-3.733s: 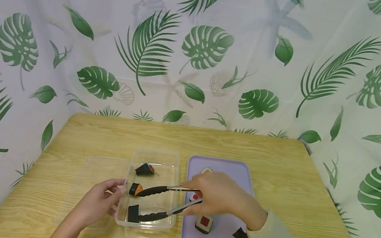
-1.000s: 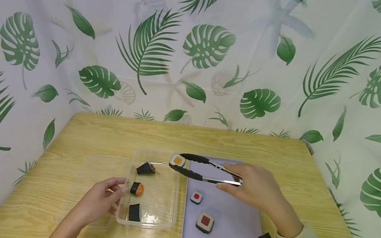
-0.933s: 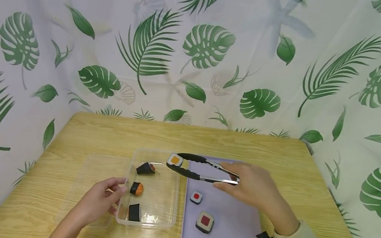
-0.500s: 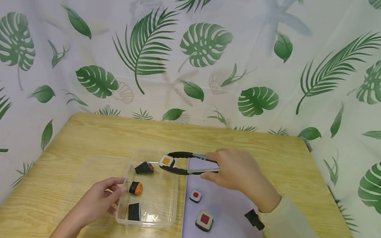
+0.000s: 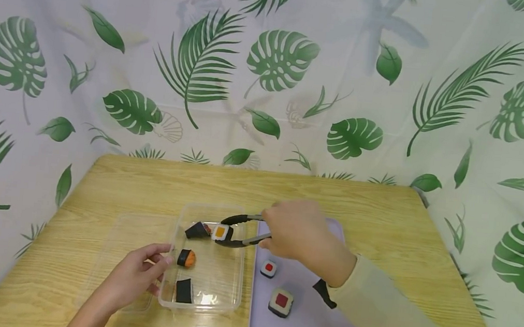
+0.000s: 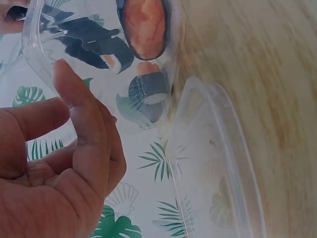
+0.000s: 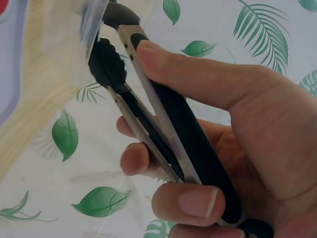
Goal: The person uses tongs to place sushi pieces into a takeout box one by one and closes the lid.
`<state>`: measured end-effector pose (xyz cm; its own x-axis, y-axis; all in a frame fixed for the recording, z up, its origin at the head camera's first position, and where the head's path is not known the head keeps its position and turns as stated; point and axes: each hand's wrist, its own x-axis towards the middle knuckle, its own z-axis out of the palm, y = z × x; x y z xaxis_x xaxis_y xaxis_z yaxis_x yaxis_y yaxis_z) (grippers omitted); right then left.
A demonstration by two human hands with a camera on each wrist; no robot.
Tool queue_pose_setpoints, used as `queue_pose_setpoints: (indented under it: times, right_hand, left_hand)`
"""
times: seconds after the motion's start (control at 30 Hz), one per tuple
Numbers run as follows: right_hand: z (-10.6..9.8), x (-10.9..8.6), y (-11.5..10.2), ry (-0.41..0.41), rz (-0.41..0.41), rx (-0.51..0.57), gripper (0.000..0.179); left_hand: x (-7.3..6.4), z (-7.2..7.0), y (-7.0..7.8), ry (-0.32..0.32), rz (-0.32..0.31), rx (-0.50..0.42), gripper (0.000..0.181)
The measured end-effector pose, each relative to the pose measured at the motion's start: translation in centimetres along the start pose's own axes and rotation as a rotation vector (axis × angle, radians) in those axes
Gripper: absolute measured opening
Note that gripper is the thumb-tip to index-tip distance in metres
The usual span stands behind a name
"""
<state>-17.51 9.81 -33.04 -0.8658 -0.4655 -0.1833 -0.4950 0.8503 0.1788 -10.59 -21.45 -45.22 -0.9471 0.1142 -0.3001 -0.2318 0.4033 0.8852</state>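
On my feed I see a screened-off tabletop set, room type unclear: a wood-grain table (image 5: 370, 207) with leaf-printed sheeting (image 5: 324, 91) far, left and right.

Leaf-printed white sheeting (image 5: 216, 149), possibly fabric, hangs behind a pale wood-grain table (image 5: 147, 187).

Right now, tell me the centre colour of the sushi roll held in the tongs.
Yellow-orange: the centre of that sushi roll shows best in the head view.
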Motion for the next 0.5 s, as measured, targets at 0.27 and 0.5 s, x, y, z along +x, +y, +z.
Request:
queue_pose_setpoints:
  times: [0.27,0.5]
  right_hand:
    - [-0.9,1.6,-2.5,0.005,0.027,-0.104,0.044]
    - [-0.7,2.0,-3.7,0.031,0.016,-0.164,0.046]
  left_hand:
    - [-0.2,0.0,0.2,0.007,0.001,-0.008,0.049]
    - [-0.2,0.2,0.1,0.014,0.003,-0.02,0.048]
